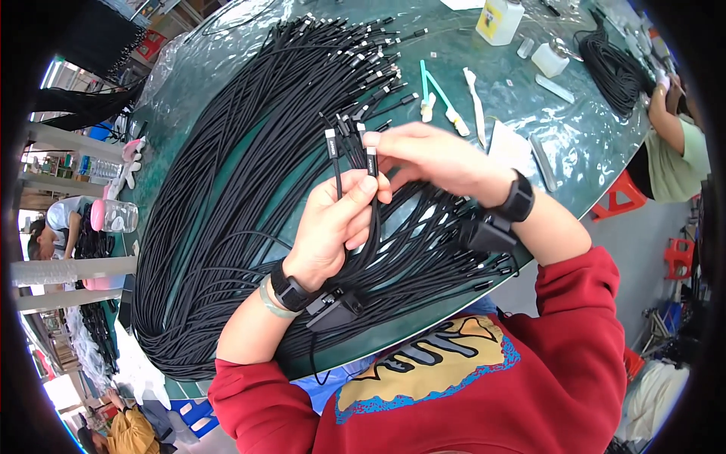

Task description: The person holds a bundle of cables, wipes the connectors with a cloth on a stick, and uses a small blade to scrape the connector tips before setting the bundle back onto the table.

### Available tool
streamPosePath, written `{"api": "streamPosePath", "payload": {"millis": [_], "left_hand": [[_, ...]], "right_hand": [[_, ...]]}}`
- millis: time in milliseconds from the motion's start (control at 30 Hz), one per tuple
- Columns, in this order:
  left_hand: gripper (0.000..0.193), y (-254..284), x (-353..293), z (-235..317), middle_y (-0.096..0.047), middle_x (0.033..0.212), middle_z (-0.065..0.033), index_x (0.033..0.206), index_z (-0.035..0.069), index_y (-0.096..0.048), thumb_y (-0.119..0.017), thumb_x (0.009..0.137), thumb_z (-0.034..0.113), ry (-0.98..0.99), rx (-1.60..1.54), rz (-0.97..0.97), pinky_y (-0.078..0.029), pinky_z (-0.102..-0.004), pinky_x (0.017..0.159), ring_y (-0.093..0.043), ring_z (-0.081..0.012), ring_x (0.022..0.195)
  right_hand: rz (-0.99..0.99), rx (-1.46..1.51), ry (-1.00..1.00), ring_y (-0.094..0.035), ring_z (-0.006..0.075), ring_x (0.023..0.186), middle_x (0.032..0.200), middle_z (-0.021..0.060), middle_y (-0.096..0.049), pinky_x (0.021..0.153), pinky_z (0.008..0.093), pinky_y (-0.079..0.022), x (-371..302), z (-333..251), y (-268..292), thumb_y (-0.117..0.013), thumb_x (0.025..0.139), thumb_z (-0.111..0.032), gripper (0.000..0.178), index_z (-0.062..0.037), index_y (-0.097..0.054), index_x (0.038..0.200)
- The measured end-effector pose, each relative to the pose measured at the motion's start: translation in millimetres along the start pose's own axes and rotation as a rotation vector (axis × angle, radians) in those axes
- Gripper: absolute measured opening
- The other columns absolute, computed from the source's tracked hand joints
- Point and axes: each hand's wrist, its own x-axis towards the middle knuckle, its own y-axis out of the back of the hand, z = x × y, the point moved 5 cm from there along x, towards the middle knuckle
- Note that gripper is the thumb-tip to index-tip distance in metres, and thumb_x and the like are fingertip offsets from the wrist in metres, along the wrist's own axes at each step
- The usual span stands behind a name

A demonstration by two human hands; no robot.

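My left grip (pixel 330 216) clasps slim, black, silver-tipped cables (pixel 331 145); whether my right grip (pixel 442 157), curled at its two o'clock, pinches one, I can't tell. Probably I'm sorting them; next calls for steadiness.

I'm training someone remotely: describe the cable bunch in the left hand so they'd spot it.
On the green table lies a large, curving mass of black cables. Over it, the person's left hand grips a small cable bunch, close to the right hand. Unlike the cables lying around it, this bunch is held, its pale-tipped plugs sticking out past the fingers.
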Motion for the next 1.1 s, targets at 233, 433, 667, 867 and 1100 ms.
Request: {"api": "streamPosePath", "payload": {"millis": [233, 433, 667, 867, 1100], "left_hand": [[0.020, -0.6, -9.4, 11.3, -0.044, 0.057, 0.0061, 0.092, 0.002, -0.056, -0.051, 0.086, 0.021, -0.093, 0.055, 0.191, -0.023, -0.0164, 0.036, -0.025, 0.0009, 0.038], [0.023, 12.7, -9.1, 25.5, -0.034, 0.050, 0.0102, 0.096, 0.003, -0.057, -0.053, 0.085, 0.023, -0.162, 0.002, 0.323, -0.022, -0.0172, 0.038, -0.023, 0.0002, 0.039], [0.024, 11.3, -8.5, 19.2, -0.032, 0.049, 0.0110, 0.097, 0.003, -0.057, -0.053, 0.085, 0.024, -0.045, -0.037, 0.333, -0.022, -0.0170, 0.039, -0.023, 0.0001, 0.040], [0.023, 7.2, -11.1, 17.9, -0.049, 0.063, 0.0049, 0.098, 0.002, -0.057, -0.055, 0.083, 0.019, -0.024, -0.093, 0.330, -0.024, -0.0165, 0.038, -0.032, 0.0007, 0.043], [0.021, 11.2, -9.2, 24.1, -0.059, 0.089, -0.0059, 0.098, 0.000, -0.056, -0.059, 0.080, 0.011, -0.119, -0.016, 0.344, -0.026, -0.0160, 0.037, -0.042, -0.0002, 0.050]], "right_hand": [[-0.134, 0.706, 0.000, -0.055, 0.0128, 0.068, 0.075, 0.0026, -0.056, 0.059, 0.0227, -0.044, 0.8, 9.9, -40.1, -0.048, 0.086, -0.023, 0.022, -0.0017, -0.053, 0.089], [-0.026, 0.672, 0.077, -0.041, 0.0058, 0.049, 0.065, -0.0014, -0.049, 0.044, 0.0197, -0.031, -11.0, -8.0, -30.6, -0.050, 0.085, -0.015, 0.011, -0.0038, -0.052, 0.088], [-0.108, 0.531, -0.121, -0.029, 0.0023, 0.044, 0.056, -0.0048, -0.041, 0.039, 0.0191, -0.019, -13.9, -1.9, -42.0, -0.054, 0.083, -0.011, 0.010, -0.0028, -0.056, 0.090], [-0.140, 0.543, -0.121, -0.028, 0.0021, 0.044, 0.058, -0.0049, -0.042, 0.039, 0.0194, -0.018, -14.1, 6.3, -39.8, -0.056, 0.082, -0.010, 0.012, -0.0007, -0.061, 0.088], [-0.170, 0.546, -0.161, -0.029, 0.0022, 0.045, 0.058, -0.0042, -0.043, 0.039, 0.0195, -0.018, -14.3, 11.6, -38.8, -0.057, 0.081, -0.010, 0.012, -0.0001, -0.060, 0.086]]}}
